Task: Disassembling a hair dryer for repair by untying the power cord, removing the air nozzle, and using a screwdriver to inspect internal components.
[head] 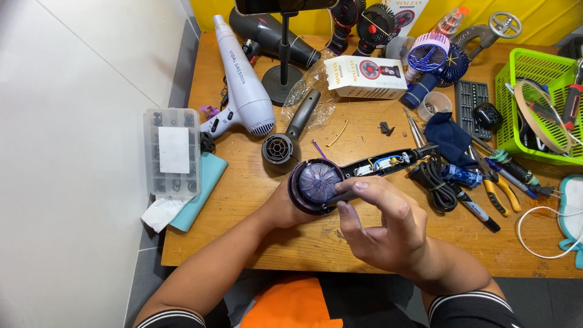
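Two bare hands work on an opened dark hair dryer (340, 176) lying near the front edge of the desk (243, 200): the left hand (282, 209) cups its round purple rear grille from below, fingers wrapped on the body, while the right hand (379, 228) has its fingers (358, 187) pinched narrow on a slim dark tool at the grille's rim. With wiring exposed in the open handle, a slip could likely snag a lead or crack the grille.

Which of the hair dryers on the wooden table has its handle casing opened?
The dark purple hair dryer gripped by both hands: wiring shows along its handle. The white and black dryers are closed.
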